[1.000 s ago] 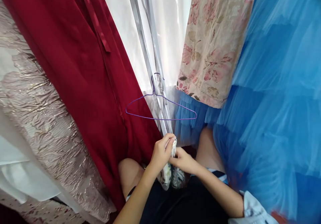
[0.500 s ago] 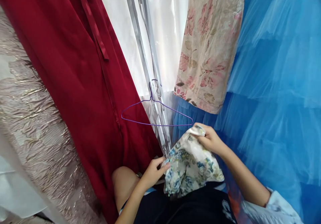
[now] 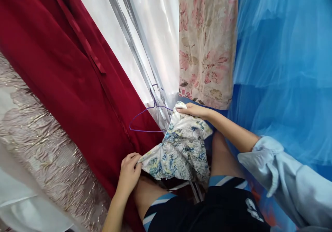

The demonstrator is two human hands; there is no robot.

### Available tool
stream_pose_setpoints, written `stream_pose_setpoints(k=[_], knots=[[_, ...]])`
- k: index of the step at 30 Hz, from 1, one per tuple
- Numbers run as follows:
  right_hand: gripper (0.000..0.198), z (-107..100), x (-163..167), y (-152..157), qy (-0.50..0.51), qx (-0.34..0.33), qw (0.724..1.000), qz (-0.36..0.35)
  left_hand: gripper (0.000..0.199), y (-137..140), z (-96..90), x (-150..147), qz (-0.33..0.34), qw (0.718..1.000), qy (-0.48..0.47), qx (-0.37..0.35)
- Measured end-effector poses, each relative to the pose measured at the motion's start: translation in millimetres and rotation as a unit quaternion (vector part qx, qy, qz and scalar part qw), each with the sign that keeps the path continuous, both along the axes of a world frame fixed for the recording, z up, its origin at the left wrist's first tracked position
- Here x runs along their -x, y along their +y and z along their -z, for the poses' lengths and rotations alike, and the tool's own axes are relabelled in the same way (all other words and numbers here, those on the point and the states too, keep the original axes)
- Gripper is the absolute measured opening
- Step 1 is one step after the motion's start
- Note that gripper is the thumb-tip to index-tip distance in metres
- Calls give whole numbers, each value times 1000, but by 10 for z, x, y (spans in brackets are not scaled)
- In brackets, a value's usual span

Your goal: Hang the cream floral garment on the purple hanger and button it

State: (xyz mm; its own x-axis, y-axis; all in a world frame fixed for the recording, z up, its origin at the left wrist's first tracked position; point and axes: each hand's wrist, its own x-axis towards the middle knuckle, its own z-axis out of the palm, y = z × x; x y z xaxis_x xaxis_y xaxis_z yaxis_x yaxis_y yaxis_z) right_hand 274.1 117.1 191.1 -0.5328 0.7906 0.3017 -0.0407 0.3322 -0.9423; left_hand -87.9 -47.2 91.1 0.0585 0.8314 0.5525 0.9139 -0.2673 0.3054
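Observation:
A white garment (image 3: 178,145) with a blue and yellow-green floral print is spread between my hands, above my lap. My right hand (image 3: 195,110) grips its upper edge, thumb over the cloth. At the lower left, my left hand (image 3: 131,171) is closed on a corner and pulls it out sideways. A purple wire hanger (image 3: 145,131) hangs by its hook at the metal stand; the garment covers its right end. Whether that end is inside the garment or just behind it, I cannot tell.
Metal poles (image 3: 129,34) slant down behind the hanger, before a white cloth (image 3: 158,14). A dark red dress (image 3: 85,97) and a textured pinkish garment (image 3: 52,131) hang at left. To the right hang a beige floral garment (image 3: 207,52) and a blue tulle dress (image 3: 280,62).
My right hand has moved the garment up and left, over the hanger's right end. My left hand has gone left, stretching the cloth wider. The view has shifted a little.

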Motion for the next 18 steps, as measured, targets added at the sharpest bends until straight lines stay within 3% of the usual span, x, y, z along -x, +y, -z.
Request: stream_pose_setpoints(k=[4, 8, 14, 18], knots=[[34, -41, -155, -67, -8, 58, 998, -23, 22, 356, -161, 293, -50, 998, 4, 49], [31, -117, -238, -101, -32, 79, 995, -44, 18, 761, -399, 386, -88, 995, -32, 22], [30, -155, -240, -144, -32, 133, 990, -40, 28, 1271, -886, 270, -151, 981, -104, -63], [30, -140, -257, -170, -24, 172, 984, -24, 43, 1572, -1264, 57, -133, 968, -191, -92]])
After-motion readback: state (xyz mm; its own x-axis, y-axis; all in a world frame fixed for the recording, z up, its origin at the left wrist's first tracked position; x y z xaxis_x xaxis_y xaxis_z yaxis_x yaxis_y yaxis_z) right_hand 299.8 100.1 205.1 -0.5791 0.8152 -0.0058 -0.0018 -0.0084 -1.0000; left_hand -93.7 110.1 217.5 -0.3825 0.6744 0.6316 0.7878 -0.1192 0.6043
